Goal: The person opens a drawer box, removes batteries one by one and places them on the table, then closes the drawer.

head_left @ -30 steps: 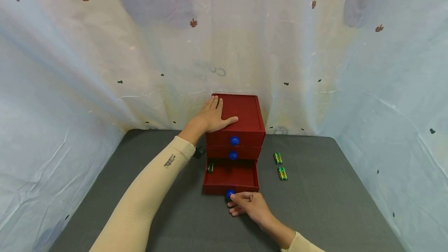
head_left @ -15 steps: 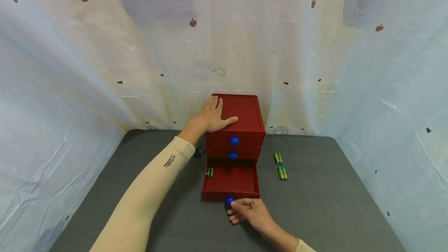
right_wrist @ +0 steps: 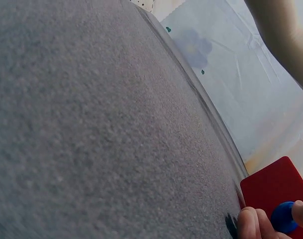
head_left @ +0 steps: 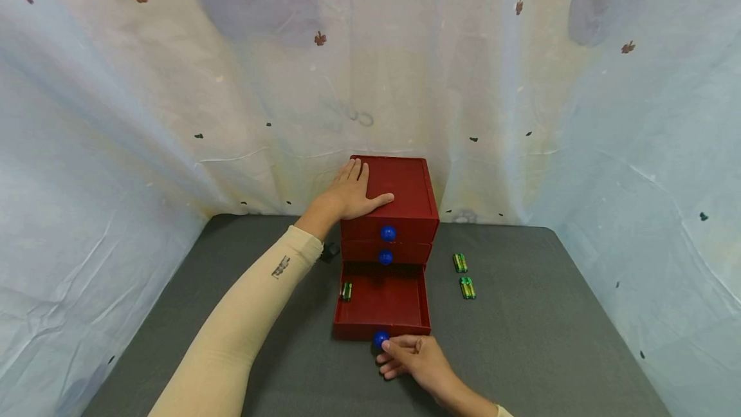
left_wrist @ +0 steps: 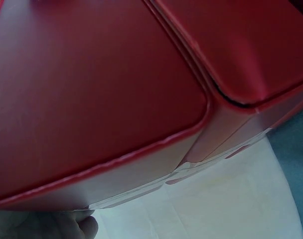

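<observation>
A red chest of drawers (head_left: 399, 188) with blue round knobs stands at the back middle of the table. My left hand (head_left: 347, 197) rests on its top with the fingers straight and the thumb spread. Below, the bottom drawer (head_left: 388, 304) is pulled out, and my right hand (head_left: 421, 360) pinches its blue knob (head_left: 380, 339) between thumb and fingers. In the right wrist view that knob (right_wrist: 284, 217) shows between the fingertips. Inside the drawer, against its left wall, lie small green batteries (head_left: 346, 291). The two upper drawers are closed.
Two pairs of green-and-gold batteries, a far pair (head_left: 460, 262) and a near pair (head_left: 467, 287), lie right of the chest on the grey table (head_left: 538, 327). A small black object (head_left: 330, 251) sits left of the chest. A pale curtain (head_left: 393, 82) hangs behind.
My right hand has drawn the bottom drawer farther out, toward me. The batteries inside have come forward with it and show more fully. My left hand has stayed on the chest's top.
</observation>
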`<state>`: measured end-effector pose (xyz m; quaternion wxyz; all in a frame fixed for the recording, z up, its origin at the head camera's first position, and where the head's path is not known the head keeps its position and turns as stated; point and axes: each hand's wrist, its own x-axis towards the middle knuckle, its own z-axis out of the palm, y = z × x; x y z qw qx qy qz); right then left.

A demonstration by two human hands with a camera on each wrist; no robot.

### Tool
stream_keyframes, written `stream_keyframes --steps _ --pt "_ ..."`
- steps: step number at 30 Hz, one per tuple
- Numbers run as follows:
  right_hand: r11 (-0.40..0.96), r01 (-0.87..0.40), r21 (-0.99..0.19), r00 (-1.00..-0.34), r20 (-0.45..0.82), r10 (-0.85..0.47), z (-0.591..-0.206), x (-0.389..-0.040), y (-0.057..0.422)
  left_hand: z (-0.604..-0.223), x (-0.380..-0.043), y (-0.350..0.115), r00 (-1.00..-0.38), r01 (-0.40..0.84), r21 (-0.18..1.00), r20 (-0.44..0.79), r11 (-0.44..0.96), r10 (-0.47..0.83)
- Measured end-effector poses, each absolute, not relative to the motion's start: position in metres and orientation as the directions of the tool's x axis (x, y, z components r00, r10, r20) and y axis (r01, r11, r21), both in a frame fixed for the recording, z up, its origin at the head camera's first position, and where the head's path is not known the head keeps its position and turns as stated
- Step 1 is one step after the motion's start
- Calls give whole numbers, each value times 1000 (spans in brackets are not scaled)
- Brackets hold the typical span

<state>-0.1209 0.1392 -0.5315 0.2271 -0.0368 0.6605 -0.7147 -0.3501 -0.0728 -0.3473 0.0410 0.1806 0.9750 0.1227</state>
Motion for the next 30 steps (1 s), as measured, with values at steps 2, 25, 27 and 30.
stream_keyframes --steps 2,25,27,30 --pt "-28 279 -960 -893 -248 -376 -532 -119 139 -348 -350 -73 -931 343 254 -35 904 363" --pt "-41 312 -949 -883 -274 -382 -537 -108 141 -349 -350 -74 -932 343 253 -30 905 362" --pt "-39 314 -949 -882 -276 -381 -537 -107 141 -349 -350 -74 -931 345 252 -28 904 363" --pt "-40 312 -949 -882 -273 -384 -537 -106 141 -348 -350 -73 -931 346 257 -28 902 365"
